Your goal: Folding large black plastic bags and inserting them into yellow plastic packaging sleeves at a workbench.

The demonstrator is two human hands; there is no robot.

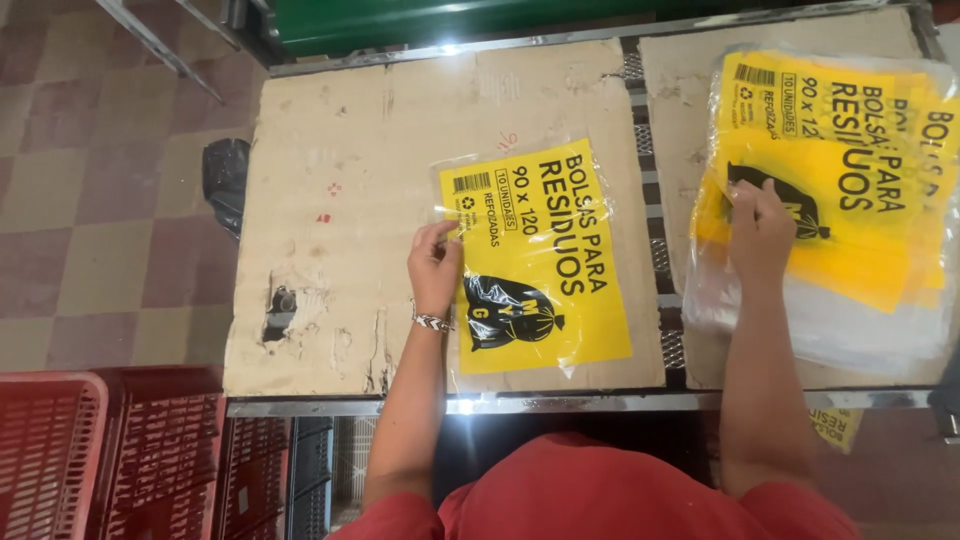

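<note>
Tiled floor in faded red and cream, green metal at the far edge. I am standing at a metal-framed table covered with worn cardboard sheets. Red plastic crates are sitting near left, on the floor.

Far right, a stack of clear-and-yellow printed bags is lying on the second cardboard, its long axis running near to far. My right hand is resting on top of it, fingers curled and pressing down near its left side; whether they are pinching a sheet I cannot tell.

Centre, a single yellow bag is lying flat, long axis also near to far, slightly tilted. My left hand is sitting at its left edge, thumb and fingertips pinching the clear margin. The bag is extending rightward from those fingers, so the left hand is much the nearer one.
</note>
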